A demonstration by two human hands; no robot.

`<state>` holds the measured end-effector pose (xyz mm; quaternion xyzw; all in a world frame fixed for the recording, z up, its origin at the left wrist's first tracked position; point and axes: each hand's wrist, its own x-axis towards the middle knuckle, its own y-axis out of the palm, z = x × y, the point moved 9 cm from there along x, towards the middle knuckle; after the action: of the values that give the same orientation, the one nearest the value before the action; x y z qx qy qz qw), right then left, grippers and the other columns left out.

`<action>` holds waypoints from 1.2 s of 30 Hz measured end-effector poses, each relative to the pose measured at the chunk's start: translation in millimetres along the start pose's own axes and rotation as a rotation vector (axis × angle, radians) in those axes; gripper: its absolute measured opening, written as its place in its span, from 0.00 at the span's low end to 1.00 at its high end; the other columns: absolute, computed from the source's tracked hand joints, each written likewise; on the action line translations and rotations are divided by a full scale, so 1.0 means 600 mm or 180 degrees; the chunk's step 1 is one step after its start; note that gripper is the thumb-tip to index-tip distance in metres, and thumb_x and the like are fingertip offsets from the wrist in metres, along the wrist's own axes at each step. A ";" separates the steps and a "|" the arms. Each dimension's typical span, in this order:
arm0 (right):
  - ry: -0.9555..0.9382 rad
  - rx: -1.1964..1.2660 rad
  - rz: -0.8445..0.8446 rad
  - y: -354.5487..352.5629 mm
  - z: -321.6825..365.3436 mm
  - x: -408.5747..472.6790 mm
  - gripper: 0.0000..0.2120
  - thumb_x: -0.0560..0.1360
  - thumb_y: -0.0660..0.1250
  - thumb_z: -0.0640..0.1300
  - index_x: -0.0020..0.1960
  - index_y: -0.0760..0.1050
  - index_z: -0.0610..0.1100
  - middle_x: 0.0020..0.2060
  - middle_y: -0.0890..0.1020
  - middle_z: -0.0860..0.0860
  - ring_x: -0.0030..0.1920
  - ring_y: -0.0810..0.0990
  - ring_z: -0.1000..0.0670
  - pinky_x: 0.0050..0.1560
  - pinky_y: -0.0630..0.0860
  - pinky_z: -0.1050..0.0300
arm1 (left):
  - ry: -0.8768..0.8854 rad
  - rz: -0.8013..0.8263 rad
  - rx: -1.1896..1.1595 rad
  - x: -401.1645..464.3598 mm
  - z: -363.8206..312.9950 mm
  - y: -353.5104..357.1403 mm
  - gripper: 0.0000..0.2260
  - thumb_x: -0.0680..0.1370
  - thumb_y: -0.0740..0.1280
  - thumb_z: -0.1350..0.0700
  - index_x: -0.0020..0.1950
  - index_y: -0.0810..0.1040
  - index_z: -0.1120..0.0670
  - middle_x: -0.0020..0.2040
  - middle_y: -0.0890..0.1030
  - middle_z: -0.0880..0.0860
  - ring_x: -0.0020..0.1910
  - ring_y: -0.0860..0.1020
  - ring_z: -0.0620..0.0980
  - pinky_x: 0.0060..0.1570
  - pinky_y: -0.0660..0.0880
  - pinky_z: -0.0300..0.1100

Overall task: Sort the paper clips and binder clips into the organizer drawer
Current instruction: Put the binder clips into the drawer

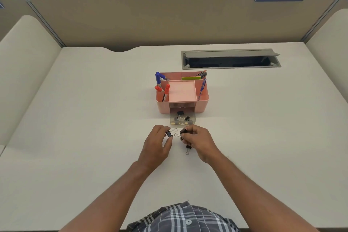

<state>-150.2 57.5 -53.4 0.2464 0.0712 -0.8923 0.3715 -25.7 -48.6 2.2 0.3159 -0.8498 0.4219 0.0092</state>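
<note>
Binder clip: pinched in left hand fingertips, wire handles pointing right. Second clip: pinched in right hand, handles pointing left. Third clip: on desk, handles toward person. Clear drawer: pulled open, holding several clips, just beyond hands.

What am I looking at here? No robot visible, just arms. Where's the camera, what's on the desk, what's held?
There is no machine: a person works with bare hands, filmed by a head-worn wide-angle camera looking down. On the white desk stands a pink organizer holding pens, with its clear drawer pulled open and a few binder clips inside. The left hand pinches one black binder clip; the right hand pinches another. A third clip sits by the right hand; whether it is held is unclear.
</note>
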 end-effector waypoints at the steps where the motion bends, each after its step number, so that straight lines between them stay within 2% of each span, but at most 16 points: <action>1: 0.0000 0.0022 -0.0006 -0.003 0.001 0.000 0.05 0.71 0.71 0.33 0.43 0.82 0.42 0.38 0.84 0.47 0.39 0.83 0.49 0.45 0.81 0.58 | -0.0025 -0.0043 0.0019 0.002 0.003 -0.002 0.11 0.76 0.70 0.62 0.58 0.77 0.58 0.51 0.76 0.51 0.48 0.75 0.47 0.46 0.78 0.44; 5: -0.0236 -0.0151 -0.0322 -0.032 0.021 -0.002 0.06 0.72 0.71 0.35 0.44 0.83 0.45 0.40 0.85 0.47 0.39 0.83 0.52 0.47 0.82 0.58 | -0.0072 -0.0139 0.0054 0.008 0.010 -0.011 0.11 0.76 0.69 0.61 0.58 0.77 0.57 0.52 0.76 0.50 0.49 0.76 0.47 0.46 0.78 0.43; 8: -0.0565 -0.0620 -0.0764 -0.054 0.059 0.002 0.07 0.72 0.70 0.38 0.45 0.82 0.48 0.40 0.85 0.52 0.41 0.84 0.54 0.47 0.80 0.62 | -0.0034 -0.0192 0.0227 0.025 0.001 -0.014 0.08 0.76 0.68 0.59 0.55 0.77 0.56 0.51 0.77 0.50 0.49 0.76 0.47 0.46 0.76 0.40; 10: -0.0813 -0.0966 -0.0910 -0.055 0.092 0.009 0.07 0.72 0.69 0.38 0.45 0.81 0.50 0.40 0.84 0.57 0.42 0.81 0.60 0.44 0.76 0.69 | -0.0024 -0.0222 0.0361 0.048 -0.008 -0.013 0.07 0.76 0.68 0.58 0.54 0.78 0.55 0.50 0.78 0.50 0.50 0.75 0.49 0.48 0.74 0.38; 12: -0.1038 -0.1284 -0.0884 -0.045 0.122 0.018 0.09 0.73 0.67 0.37 0.44 0.81 0.50 0.40 0.83 0.59 0.41 0.80 0.63 0.39 0.72 0.73 | -0.0109 -0.0223 0.0458 0.074 -0.013 -0.009 0.07 0.76 0.70 0.58 0.53 0.79 0.56 0.49 0.79 0.52 0.49 0.76 0.51 0.48 0.73 0.41; 17: -0.1167 -0.1874 -0.0799 -0.025 0.151 0.046 0.09 0.73 0.66 0.36 0.46 0.81 0.47 0.41 0.82 0.54 0.43 0.80 0.52 0.43 0.77 0.60 | -0.0276 -0.0087 0.0607 0.123 -0.023 0.008 0.06 0.74 0.71 0.60 0.50 0.82 0.59 0.46 0.80 0.54 0.45 0.77 0.54 0.44 0.77 0.49; 21: -0.1270 -0.2081 -0.0731 -0.020 0.149 0.056 0.07 0.74 0.67 0.39 0.47 0.81 0.48 0.41 0.82 0.55 0.42 0.80 0.54 0.40 0.75 0.64 | -0.0305 -0.0078 0.0587 0.123 -0.014 0.014 0.05 0.76 0.69 0.60 0.51 0.81 0.56 0.49 0.81 0.53 0.46 0.76 0.52 0.45 0.76 0.44; 24: -0.1491 -0.2362 -0.0704 -0.013 0.153 0.058 0.09 0.74 0.67 0.39 0.50 0.84 0.46 0.45 0.83 0.52 0.43 0.78 0.53 0.39 0.70 0.68 | -0.0317 -0.0220 0.0545 0.102 -0.006 0.009 0.06 0.78 0.65 0.62 0.53 0.79 0.56 0.48 0.80 0.53 0.46 0.75 0.53 0.45 0.75 0.47; 27: -0.1555 -0.2618 -0.0583 -0.002 0.151 0.061 0.11 0.76 0.66 0.39 0.56 0.83 0.44 0.51 0.84 0.48 0.48 0.80 0.50 0.47 0.74 0.62 | -0.0317 -0.0272 0.0533 0.068 -0.010 0.012 0.06 0.77 0.65 0.64 0.52 0.78 0.57 0.48 0.78 0.54 0.47 0.75 0.54 0.47 0.75 0.49; 30: -0.1461 -0.2582 -0.0524 -0.004 0.146 0.057 0.14 0.77 0.65 0.39 0.61 0.80 0.44 0.56 0.83 0.49 0.54 0.80 0.49 0.53 0.74 0.61 | -0.0243 -0.0071 0.0469 0.028 -0.022 0.036 0.07 0.76 0.66 0.63 0.53 0.79 0.59 0.47 0.78 0.54 0.47 0.76 0.55 0.48 0.76 0.49; 34: -0.1785 -0.2312 -0.0768 -0.025 0.150 0.011 0.10 0.76 0.64 0.39 0.53 0.82 0.46 0.48 0.84 0.51 0.47 0.80 0.51 0.49 0.77 0.59 | -0.0330 0.0611 0.0381 -0.020 -0.029 0.097 0.14 0.78 0.67 0.54 0.61 0.77 0.58 0.52 0.78 0.54 0.52 0.75 0.55 0.53 0.74 0.47; 36: -0.1723 -0.2484 -0.0609 -0.025 0.123 -0.003 0.10 0.76 0.64 0.38 0.51 0.83 0.47 0.47 0.84 0.51 0.48 0.80 0.51 0.51 0.77 0.57 | -0.0409 0.0904 0.0528 -0.032 -0.028 0.123 0.16 0.78 0.66 0.48 0.62 0.76 0.56 0.52 0.76 0.53 0.52 0.74 0.54 0.53 0.73 0.47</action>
<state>-188.1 46.5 10.8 -0.1601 0.3237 -0.8612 0.3577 -54.8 6.7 -45.1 0.2187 -0.8470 0.4666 -0.1309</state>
